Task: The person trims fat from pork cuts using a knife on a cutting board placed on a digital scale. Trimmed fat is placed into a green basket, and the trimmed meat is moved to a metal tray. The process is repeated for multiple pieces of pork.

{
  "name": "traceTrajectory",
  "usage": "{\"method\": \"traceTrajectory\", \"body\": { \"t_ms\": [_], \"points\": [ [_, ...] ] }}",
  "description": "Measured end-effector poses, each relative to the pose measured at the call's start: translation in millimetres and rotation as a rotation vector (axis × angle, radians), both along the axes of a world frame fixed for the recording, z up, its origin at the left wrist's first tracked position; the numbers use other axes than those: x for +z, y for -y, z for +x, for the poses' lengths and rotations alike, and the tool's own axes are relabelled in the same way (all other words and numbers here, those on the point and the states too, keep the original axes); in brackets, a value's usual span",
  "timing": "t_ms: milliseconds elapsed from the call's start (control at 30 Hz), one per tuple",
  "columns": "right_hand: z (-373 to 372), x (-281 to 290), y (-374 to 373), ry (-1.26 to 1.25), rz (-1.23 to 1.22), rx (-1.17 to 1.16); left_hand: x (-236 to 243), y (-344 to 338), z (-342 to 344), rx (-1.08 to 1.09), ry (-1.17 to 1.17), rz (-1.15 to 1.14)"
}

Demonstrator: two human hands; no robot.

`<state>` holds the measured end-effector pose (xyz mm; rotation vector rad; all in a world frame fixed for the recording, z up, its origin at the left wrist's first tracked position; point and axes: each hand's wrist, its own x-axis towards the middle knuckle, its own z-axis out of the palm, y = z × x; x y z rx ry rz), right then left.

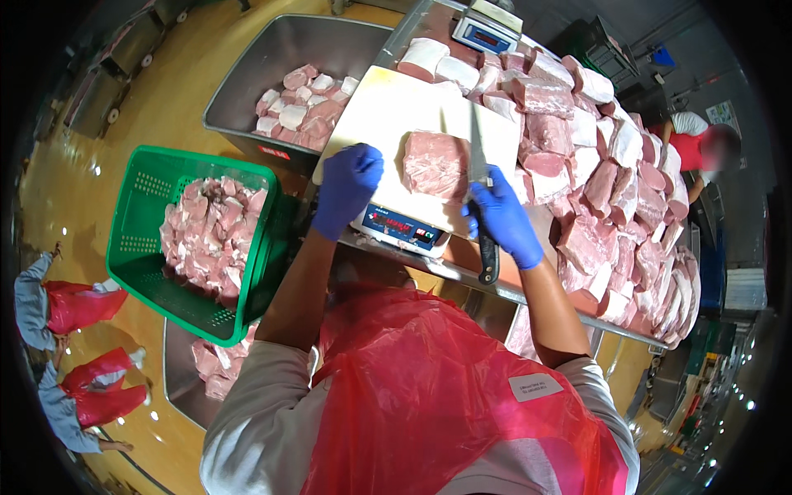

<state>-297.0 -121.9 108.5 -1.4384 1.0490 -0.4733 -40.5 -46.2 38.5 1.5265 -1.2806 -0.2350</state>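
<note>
Blue-gloved, the right hand (505,219) is gripping a knife (480,177) blade-up beside the pork slab (435,165) lying on the white cutting board (379,115), while the left hand (346,186), fingers curled and holding nothing, is resting on the board's near edge, seemingly steadying it.

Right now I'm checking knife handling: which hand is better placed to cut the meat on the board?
Right. The right hand holds the knife, its blade beside the meat. The left hand rests empty on the board.
</note>
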Motion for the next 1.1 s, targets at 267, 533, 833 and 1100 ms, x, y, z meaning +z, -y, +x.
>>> {"method": "traceTrajectory", "body": {
  "t_ms": [267, 533, 833, 1100],
  "points": [
    [82.1, 15.4, 25.8, -0.212, -0.150, 0.258, 3.7, 23.0, -43.1, -0.040, -0.494, 0.237],
    [-0.7, 38.6, -53.9, -0.547, -0.168, 0.557, -14.0, 8.0, -43.0, 0.015, -0.332, -0.002],
    [-70.6, 72.8, -69.2, -0.506, -0.158, 0.379, 15.5, 7.6, -47.7, 0.055, -0.004, -0.077],
    [18.5, 3.3, -32.2, -0.335, -0.495, 0.230, -2.9, 32.1, -20.8, -0.015, -0.055, 0.576]
  ]
}}
